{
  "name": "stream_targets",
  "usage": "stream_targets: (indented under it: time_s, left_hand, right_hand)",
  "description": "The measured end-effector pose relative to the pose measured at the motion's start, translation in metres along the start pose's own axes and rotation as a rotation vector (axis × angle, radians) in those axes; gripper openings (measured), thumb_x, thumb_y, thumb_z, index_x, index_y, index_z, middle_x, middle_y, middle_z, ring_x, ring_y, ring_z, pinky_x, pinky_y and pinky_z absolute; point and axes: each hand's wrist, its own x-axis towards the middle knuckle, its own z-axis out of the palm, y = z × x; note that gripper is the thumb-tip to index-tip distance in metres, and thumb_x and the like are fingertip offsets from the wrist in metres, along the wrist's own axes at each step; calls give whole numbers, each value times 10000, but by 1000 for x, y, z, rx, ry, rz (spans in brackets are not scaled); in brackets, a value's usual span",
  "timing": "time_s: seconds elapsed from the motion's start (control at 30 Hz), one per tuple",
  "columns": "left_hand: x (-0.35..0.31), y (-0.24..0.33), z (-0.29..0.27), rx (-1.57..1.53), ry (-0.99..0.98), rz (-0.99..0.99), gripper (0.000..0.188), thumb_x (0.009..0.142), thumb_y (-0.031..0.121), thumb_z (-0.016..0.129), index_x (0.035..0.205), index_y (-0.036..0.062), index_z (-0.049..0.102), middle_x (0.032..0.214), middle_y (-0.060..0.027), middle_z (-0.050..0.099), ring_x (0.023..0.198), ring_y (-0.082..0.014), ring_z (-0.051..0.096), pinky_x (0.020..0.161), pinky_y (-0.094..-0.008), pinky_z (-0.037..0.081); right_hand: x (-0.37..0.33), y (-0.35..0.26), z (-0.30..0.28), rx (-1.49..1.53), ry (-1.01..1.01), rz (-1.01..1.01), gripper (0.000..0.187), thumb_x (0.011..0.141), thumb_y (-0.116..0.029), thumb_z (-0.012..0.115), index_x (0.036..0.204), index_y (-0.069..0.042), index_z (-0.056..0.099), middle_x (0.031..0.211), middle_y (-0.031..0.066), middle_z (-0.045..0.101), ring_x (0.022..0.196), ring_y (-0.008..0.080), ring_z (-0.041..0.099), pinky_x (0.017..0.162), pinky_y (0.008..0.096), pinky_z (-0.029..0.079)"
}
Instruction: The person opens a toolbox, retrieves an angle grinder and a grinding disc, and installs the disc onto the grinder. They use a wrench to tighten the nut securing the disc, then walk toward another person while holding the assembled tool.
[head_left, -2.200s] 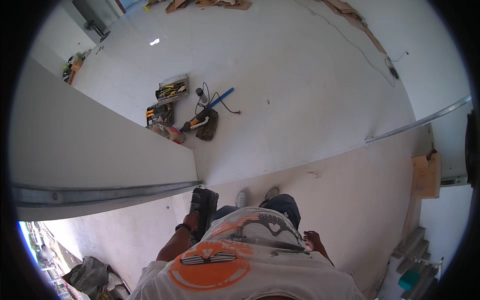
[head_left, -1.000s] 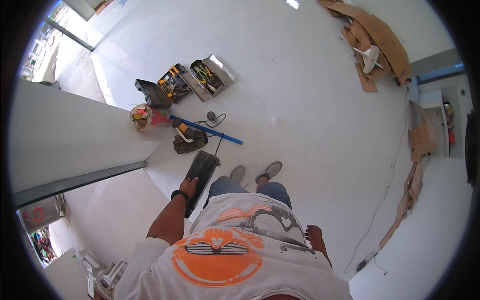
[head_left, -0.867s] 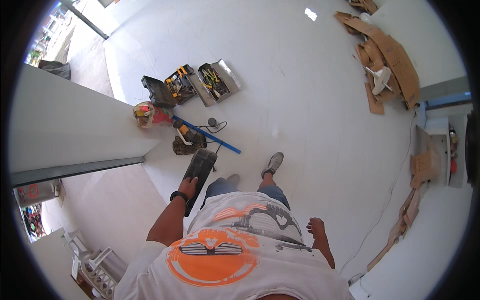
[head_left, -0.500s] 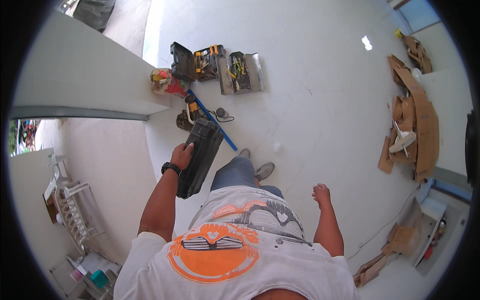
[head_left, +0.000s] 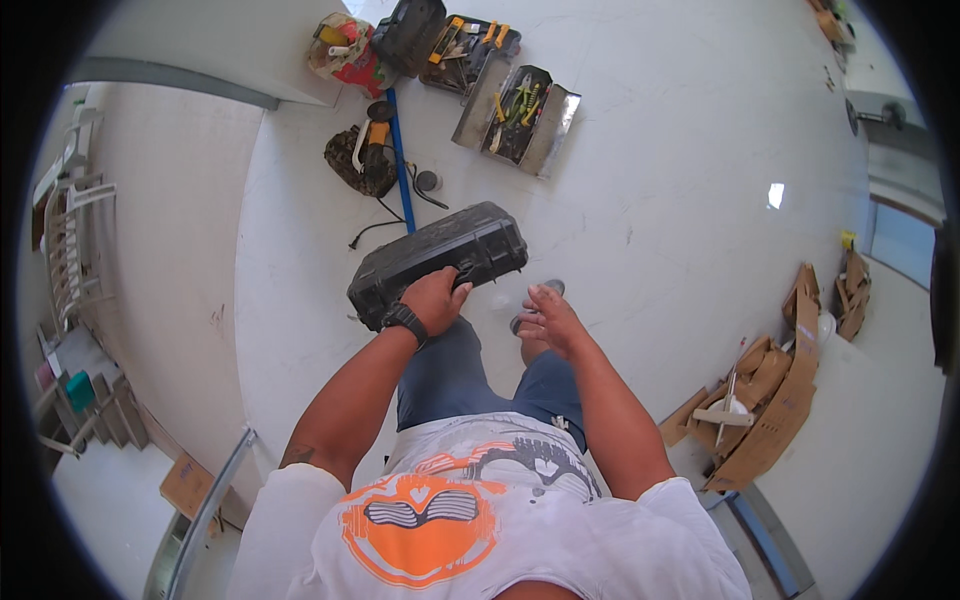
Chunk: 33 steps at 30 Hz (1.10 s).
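Note:
My left hand, with a dark watch on its wrist, is closed at the handle of a black hard case. The case is shut and hangs in front of my legs, its long side running across me. Close to the right end of the case, my right hand is raised with its fingers apart and nothing in them. A gap lies between that hand and the case. The case hides the near end of a blue bar on the floor.
Ahead lie an open metal toolbox with hand tools, an open black tool case and a stuffed bag. A corded power tool and a grey cylinder sit nearer. Cardboard is at right, white chairs at left.
The black case has swung from my left side to in front of me and turned crosswise. My right hand has come up and inward toward it. My view has turned to the right.

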Motion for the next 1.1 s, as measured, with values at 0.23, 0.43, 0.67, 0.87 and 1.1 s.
stream_targets:
  time_s: [0.23,0.43,0.67,0.87,1.1]
  left_hand:
    - [58,51,112,79,-16,81,345,1000,342,655,1169,41,667,999,-176,689,954,-380,680,867,-504,536]
    - [112,65,212,-58,-44,-19,359,987,345,675,1170,37,669,1007,-187,705,973,-385,683,870,-496,540]
    - [185,39,268,-500,156,-379,388,971,379,686,1052,0,664,896,-225,734,909,-397,729,808,-477,559]
    - [220,-1,297,-1516,492,-816,259,1078,319,586,951,104,519,664,20,437,611,-176,513,639,-383,527]
    - [257,-42,272,-2440,793,-797,223,1109,249,498,973,73,469,832,-75,542,889,-291,654,1023,-582,540]
  right_hand:
    - [112,-21,-86,304,-161,146,911,877,-687,730,1547,-167,395,1520,149,436,1350,441,477,1076,667,436]
    - [166,-3,-173,167,-72,123,924,889,-559,793,1542,-103,325,1439,184,484,1219,370,598,949,530,568]
    - [231,-15,-178,-177,67,-120,1069,905,-470,804,1635,-39,153,1380,195,552,1183,304,623,902,436,574]
    - [273,-23,-159,-668,45,-171,884,926,-521,731,1562,4,410,1424,189,578,1278,289,597,984,401,524]
    - [267,1,-134,-454,193,188,1133,886,-731,665,1672,-110,137,1676,287,213,1420,453,450,1021,597,496]
